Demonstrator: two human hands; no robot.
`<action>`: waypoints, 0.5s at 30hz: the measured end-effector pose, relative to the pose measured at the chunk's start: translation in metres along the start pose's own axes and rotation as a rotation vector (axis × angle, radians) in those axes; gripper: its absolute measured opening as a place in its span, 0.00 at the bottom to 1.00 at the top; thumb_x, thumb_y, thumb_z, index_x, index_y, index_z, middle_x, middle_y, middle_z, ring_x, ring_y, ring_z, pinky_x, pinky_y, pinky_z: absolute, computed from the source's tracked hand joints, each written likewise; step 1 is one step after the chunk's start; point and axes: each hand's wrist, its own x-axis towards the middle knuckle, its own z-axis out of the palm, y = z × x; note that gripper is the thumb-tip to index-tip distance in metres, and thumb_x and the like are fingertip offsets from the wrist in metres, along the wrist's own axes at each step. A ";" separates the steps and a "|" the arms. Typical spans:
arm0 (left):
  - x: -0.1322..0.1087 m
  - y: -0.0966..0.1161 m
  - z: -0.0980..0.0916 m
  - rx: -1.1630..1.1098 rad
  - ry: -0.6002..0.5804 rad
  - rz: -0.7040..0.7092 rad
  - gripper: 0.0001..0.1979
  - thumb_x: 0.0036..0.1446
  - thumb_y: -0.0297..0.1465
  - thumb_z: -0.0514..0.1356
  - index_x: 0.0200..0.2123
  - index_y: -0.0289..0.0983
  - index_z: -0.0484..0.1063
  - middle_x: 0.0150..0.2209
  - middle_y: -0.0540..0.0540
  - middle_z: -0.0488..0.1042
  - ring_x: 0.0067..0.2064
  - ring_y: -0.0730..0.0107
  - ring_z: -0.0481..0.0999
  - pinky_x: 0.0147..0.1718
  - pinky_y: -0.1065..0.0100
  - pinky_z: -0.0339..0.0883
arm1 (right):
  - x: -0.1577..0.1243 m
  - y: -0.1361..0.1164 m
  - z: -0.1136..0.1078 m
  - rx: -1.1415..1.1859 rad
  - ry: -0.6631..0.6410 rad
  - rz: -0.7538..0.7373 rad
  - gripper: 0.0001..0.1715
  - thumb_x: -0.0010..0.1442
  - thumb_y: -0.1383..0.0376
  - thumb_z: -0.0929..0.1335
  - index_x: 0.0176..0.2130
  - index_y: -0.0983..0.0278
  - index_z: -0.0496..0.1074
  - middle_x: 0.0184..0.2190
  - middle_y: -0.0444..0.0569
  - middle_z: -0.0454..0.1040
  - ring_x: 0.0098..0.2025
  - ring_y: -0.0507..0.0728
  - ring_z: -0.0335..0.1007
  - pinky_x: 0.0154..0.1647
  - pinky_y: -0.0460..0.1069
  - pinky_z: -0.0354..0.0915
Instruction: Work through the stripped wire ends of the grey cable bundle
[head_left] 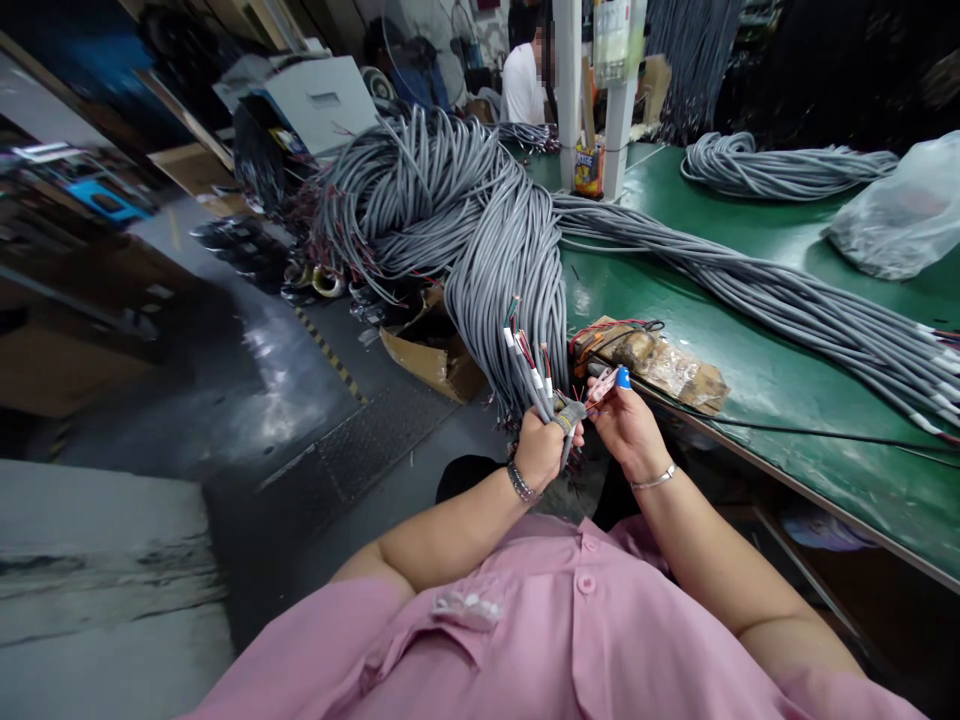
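Observation:
Several grey cables point(531, 386) with white-banded ends and thin coloured wires stand up out of my left hand point(541, 450), whose fingers are wrapped round them. One cable end in that hand points right, towards my right hand point(628, 430). The right fingers are pinched on thin red and white wires point(594, 398) at that end. A blue cover point(622, 377) sits on a right fingertip. Behind my hands hangs a thick bundle of grey cables point(510, 270) over the table's left end.
On the green table point(795, 450) are a wooden block point(675, 370) with wires, long grey cables point(750, 290), a coil point(780, 168) and a plastic bag point(900, 215). A cardboard box point(427, 365) is below. A person point(523, 85) is beyond the post point(570, 90).

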 end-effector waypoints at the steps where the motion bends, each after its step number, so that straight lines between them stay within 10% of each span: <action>1: 0.000 0.000 0.000 -0.004 -0.006 0.006 0.15 0.44 0.39 0.68 0.27 0.33 0.70 0.18 0.52 0.70 0.18 0.78 0.68 0.17 0.75 0.65 | -0.001 0.000 0.001 0.003 0.000 0.006 0.18 0.53 0.50 0.73 0.32 0.62 0.75 0.28 0.45 0.77 0.29 0.52 0.69 0.31 0.47 0.66; 15: -0.010 0.001 -0.009 -0.038 -0.015 0.056 0.15 0.44 0.39 0.68 0.25 0.34 0.69 0.18 0.52 0.69 0.18 0.78 0.67 0.18 0.74 0.64 | -0.002 -0.007 -0.008 -0.037 -0.051 0.137 0.24 0.53 0.43 0.69 0.33 0.61 0.73 0.31 0.45 0.77 0.28 0.51 0.70 0.27 0.46 0.67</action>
